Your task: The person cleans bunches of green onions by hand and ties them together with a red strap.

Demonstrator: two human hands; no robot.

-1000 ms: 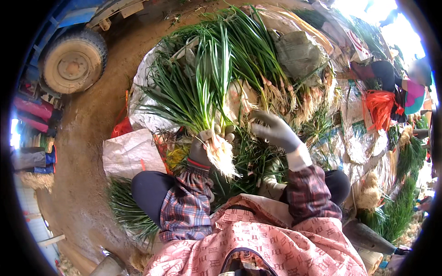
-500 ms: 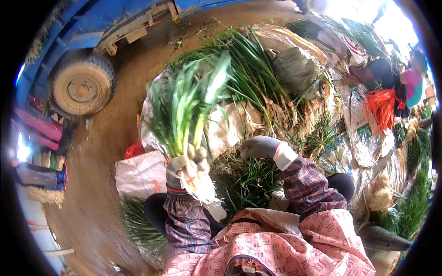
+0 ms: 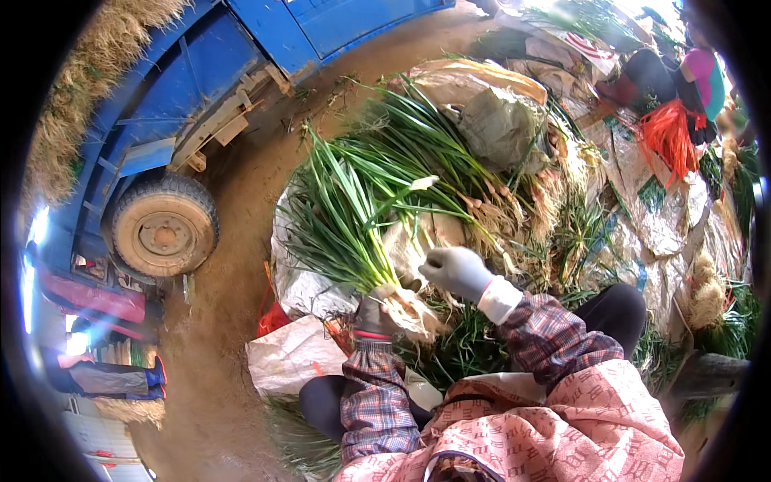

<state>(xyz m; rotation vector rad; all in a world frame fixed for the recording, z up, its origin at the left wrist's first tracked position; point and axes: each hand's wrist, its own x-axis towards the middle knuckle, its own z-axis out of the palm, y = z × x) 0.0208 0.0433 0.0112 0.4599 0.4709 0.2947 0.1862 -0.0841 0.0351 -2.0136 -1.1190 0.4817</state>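
Note:
My left hand (image 3: 376,312), in a grey glove, is wrapped round the lower stalks of a bunch of green garlic (image 3: 353,233). Its long leaves point up and away, and its pale roots (image 3: 414,315) hang to the right of the fist. Just right of those stalks is my gloved right hand (image 3: 456,271), its fingers curled together; anything pinched in them is too small to make out. Beyond both hands lies a pile of green garlic (image 3: 450,161), roots toward the right, on pale sacking. Loose green leaves (image 3: 462,341) lie below my hands.
A blue truck (image 3: 201,80) with a muddy wheel (image 3: 165,234) stands at the left. A bundled grey-green sack (image 3: 502,128) rests behind the pile. Red strips (image 3: 671,136) hang beside a person at the far right. Another person's legs (image 3: 112,379) show at the left.
The garlic bunch has come down and tilted, its leaves now resting toward the pile. My right hand's fingers have closed near its stalks. The whole view has shifted.

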